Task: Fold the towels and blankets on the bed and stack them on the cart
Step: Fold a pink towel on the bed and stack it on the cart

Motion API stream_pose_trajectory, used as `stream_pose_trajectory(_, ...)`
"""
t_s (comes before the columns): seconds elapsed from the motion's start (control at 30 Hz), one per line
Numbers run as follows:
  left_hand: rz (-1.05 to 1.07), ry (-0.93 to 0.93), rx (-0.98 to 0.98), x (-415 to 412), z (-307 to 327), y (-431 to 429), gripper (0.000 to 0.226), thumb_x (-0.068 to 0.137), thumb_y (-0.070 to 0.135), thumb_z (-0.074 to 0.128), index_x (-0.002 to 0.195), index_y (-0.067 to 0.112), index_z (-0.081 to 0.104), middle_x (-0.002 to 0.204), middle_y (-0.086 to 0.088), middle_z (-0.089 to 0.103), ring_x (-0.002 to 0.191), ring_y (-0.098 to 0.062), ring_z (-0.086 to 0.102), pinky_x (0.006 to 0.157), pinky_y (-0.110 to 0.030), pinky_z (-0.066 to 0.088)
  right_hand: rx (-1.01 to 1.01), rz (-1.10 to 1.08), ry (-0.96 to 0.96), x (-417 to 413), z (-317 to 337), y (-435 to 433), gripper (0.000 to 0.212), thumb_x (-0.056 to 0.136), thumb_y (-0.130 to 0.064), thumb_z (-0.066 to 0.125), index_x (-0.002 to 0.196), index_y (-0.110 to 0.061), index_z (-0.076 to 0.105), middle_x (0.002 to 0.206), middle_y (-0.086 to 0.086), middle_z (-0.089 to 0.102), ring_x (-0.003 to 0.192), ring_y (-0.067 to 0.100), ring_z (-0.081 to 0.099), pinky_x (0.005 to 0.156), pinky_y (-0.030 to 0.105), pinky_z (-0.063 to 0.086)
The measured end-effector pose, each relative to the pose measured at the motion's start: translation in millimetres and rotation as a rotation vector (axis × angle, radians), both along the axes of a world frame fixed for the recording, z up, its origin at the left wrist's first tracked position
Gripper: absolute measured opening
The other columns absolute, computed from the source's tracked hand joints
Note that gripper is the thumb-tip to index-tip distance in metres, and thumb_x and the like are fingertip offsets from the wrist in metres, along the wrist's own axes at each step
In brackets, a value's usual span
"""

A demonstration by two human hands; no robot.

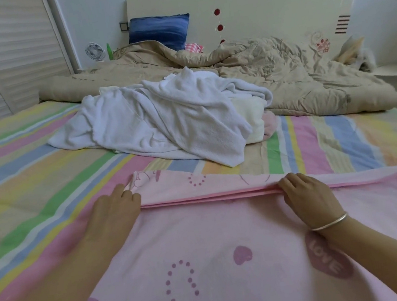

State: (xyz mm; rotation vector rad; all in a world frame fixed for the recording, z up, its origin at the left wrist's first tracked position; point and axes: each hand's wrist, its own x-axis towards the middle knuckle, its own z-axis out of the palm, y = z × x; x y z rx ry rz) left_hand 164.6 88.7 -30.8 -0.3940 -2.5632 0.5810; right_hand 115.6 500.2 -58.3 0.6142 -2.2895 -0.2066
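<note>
Towelling, judged soft, light and limp: the pink towel (192,240) lies flat on the near side of the bed (30,174), its far edge doubled over. The left hand (114,210) and right hand (308,196) each pinch that layered edge with curled fingers. Best held at the corners, as the midspan will likely sag. A heap of white towels (162,119) lies unfolded just beyond.

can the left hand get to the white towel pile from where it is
Probably yes: only bare striped sheet lies between the left hand and the white towel pile, but it must first release the pink towel.
</note>
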Motion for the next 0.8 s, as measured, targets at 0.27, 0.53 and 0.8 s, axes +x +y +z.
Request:
stream_pose_trajectory(0.27,0.107,0.008,0.166,78,6,-40,0.046,0.035,-0.024,0.075,0.063,0.006,0.054,0.054,-0.009,0.047,0.059,-0.032,0.054,0.048,-0.019,0.008,-0.206,0.106,-0.259,127,36,-28,0.024,0.077,-0.016,0.067,0.096,-0.021,0.053,0.086,-0.005,0.064,0.074,0.021,0.065,0.042,0.029,0.041)
stream_pose_trajectory(0.53,0.224,0.019,0.385,187,-7,-86,0.034,0.058,-0.014,0.074,0.076,0.014,0.063,0.068,-0.002,0.055,0.078,-0.030,0.054,0.043,-0.024,0.024,-0.115,0.282,-0.273,282,46,-62,0.020,0.095,-0.028,0.042,0.098,-0.020,0.060,0.078,-0.007,0.054,0.060,0.014,0.057,0.038,0.030,0.037)
stream_pose_trajectory(0.8,0.087,0.064,0.619,295,-15,-132,0.019,0.078,0.001,0.069,0.084,0.020,0.070,0.085,0.004,0.063,0.093,-0.019,0.052,0.045,-0.031,0.043,0.006,0.536,-0.323,378,51,-89,0.021,0.097,-0.031,0.041,0.099,-0.023,0.061,0.075,-0.008,0.053,0.056,0.012,0.055,0.039,0.027,0.035)
